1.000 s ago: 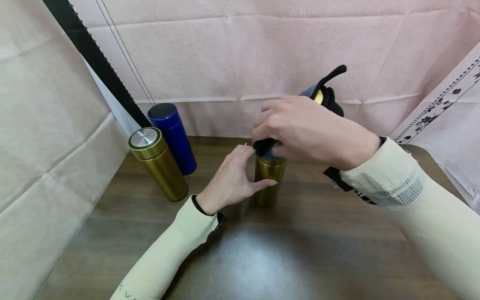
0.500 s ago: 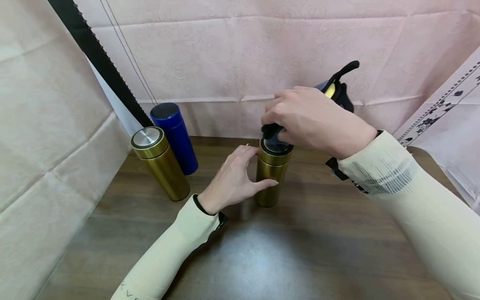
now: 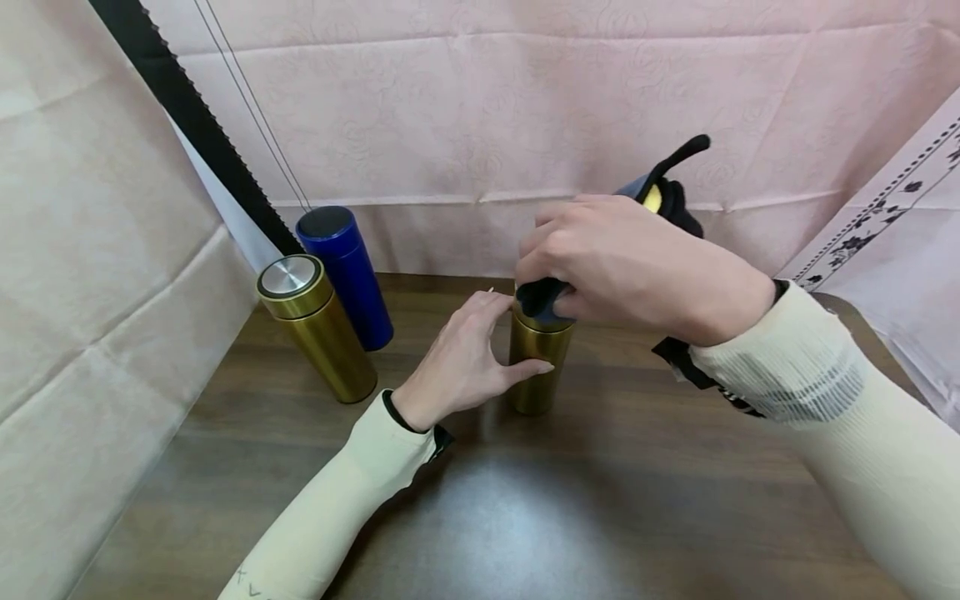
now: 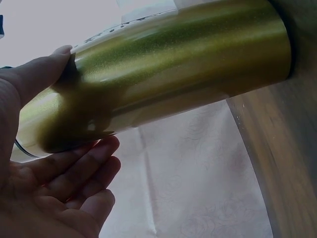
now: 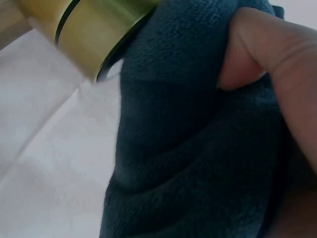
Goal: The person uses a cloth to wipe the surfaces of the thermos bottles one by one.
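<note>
Left hand [image 3: 465, 362] sits mid-frame, thumb [image 3: 528, 371] reaching straight out, fingers [image 4: 101, 148] bent opposite it; left forearm [image 3: 326, 517] angles up from bottom left, sleeved to the wrist. Right hand [image 3: 600, 267] is higher, back up, thumb bent in a pinch. Right fingertips mostly hidden, exact grip unclear. Right forearm [image 3: 847, 417] sleeved too, enters lower right.

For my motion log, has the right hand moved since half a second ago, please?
Yes: judged against the blue bottle, the right hand has shifted slightly down the head view.
</note>
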Motion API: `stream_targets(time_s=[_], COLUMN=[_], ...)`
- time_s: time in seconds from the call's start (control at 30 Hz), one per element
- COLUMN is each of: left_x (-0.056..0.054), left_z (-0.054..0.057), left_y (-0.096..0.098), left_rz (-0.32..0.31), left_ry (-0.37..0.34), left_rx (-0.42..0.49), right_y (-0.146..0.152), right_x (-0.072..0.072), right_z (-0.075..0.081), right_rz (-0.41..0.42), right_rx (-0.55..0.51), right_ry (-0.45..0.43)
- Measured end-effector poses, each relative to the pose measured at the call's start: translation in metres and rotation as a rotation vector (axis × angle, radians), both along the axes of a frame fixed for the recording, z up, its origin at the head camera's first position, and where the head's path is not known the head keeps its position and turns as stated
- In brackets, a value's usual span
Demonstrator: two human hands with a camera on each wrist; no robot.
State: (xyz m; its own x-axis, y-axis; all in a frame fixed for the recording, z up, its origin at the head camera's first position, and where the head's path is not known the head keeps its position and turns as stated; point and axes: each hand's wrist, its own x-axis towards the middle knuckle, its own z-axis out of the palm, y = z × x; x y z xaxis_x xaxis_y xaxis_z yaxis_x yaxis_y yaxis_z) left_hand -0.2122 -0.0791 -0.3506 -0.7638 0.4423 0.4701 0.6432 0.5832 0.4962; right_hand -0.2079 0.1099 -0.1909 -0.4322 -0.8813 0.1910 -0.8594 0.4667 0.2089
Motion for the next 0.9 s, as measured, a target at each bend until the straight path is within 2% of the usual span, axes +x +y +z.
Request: stream_targets(time_s=[0.13, 0.23, 0.4, 0.6, 0.77, 0.9], left_x=[-0.002, -0.002, 0.000, 0.002, 0.004, 0.005], left_z=[0.000, 0.001, 0.002, 0.003, 0.003, 0.003], left_y=[-0.002, -0.003, -0.004, -0.001, 0.001, 0.001], left_rz=[-0.041, -0.046, -0.010, 0.042, 0.072, 0.077], left_ry=[0.018, -0.007, -0.070, -0.078, -0.092, -0.083], left_rx=[0.007, 0.021, 0.020, -0.018, -0.024, -0.019], right_y=[-0.010, -0.016, -0.020, -0.015, -0.008, 0.000], right_x=[0.000, -0.003, -0.013, -0.020, -0.019, -0.014], right_z=[-0.002, -0.002, -0.003, -0.003, 0.000, 0.002], right_rz=[0.003, -0.021, -0.072, -0.196, -0.258, -0.275], right_rx=[-0.027, -0.046, -0.058, -0.006, 0.028, 0.034], right_ry=[0.004, -0.012, -0.035, -0.003, 0.002, -0.002])
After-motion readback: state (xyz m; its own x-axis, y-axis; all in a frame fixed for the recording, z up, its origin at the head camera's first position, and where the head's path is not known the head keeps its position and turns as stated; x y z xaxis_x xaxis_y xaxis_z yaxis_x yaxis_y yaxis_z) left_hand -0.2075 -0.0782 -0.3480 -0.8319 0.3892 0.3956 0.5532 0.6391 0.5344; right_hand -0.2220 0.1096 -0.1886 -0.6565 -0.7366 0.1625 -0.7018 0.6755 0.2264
